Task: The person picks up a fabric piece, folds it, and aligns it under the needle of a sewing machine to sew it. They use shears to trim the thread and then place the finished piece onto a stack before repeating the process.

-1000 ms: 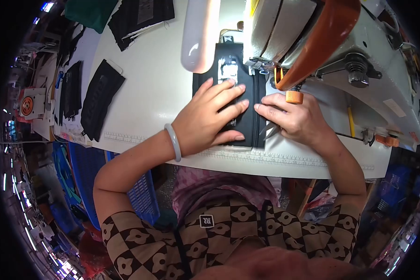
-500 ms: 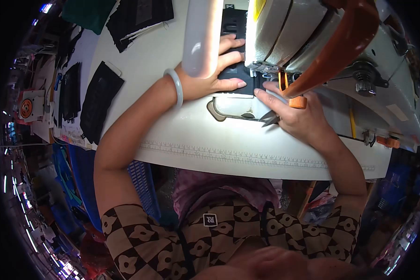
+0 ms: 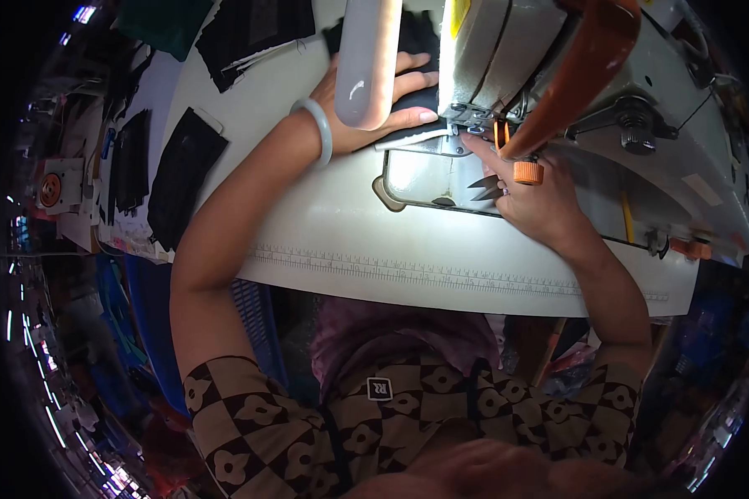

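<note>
Open left hand (image 3: 364,137) presses cloth (image 3: 416,101) flat at the machine (image 3: 491,50), right hand (image 3: 534,208) grips snips (image 3: 484,188); a careful thread snip seems due.

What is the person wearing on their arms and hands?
Both arms are bare up to short sleeves, which are checked in brown and cream with little flower shapes. The left hand has a smooth, pale, round bangle on its wrist. The right hand has no glove and no bangle.
</note>
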Demonstrator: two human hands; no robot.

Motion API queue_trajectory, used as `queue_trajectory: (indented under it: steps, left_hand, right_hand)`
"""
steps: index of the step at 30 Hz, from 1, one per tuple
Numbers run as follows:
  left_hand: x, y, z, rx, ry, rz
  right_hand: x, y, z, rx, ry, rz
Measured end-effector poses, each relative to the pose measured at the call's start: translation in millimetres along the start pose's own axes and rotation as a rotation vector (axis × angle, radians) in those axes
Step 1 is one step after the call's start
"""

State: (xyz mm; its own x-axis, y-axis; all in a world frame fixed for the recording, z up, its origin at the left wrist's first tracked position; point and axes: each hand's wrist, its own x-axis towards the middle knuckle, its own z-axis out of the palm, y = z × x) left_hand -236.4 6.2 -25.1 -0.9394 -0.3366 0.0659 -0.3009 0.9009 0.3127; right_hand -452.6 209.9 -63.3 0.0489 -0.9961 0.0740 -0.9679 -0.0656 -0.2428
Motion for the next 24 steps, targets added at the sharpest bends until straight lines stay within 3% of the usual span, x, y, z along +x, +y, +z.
queue_trajectory:
  steps: [3, 5, 8, 9, 13, 17, 24]
  left_hand:
    - [-23.1, 20.5, -3.1, 0.11, -0.01, -0.118]
    - [-46.1, 31.9, 12.4, -0.191, 0.05, -0.167]
    - [-55.1, 64.0, 31.4, -0.164, 0.18, 0.015]
    - [-55.6, 68.7, 34.6, -0.154, 0.257, 0.099]
    - [-47.3, 54.8, 31.4, -0.177, 0.238, 0.166]
    - [-37.5, 42.6, 31.9, -0.159, 0.223, 0.12]
    - [-7.2, 8.9, 20.9, -0.094, 0.17, 0.128]
  right_hand:
    - [0.1, -0.8, -6.2, 0.118, 0.069, -0.101]
    - [0.7, -1.1, -9.3, 0.185, 0.115, -0.137]
    - [4.3, -2.3, -12.9, 0.207, 0.159, -0.324]
    - [3.0, -2.6, -11.7, 0.209, 0.158, -0.321]
    - [-1.4, 1.4, -15.4, 0.171, 0.069, -0.331]
    - [0.2, -0.1, -13.4, 0.099, 0.152, -0.404]
    - [0.9, -11.8, -18.0, 0.096, 0.141, -0.283]
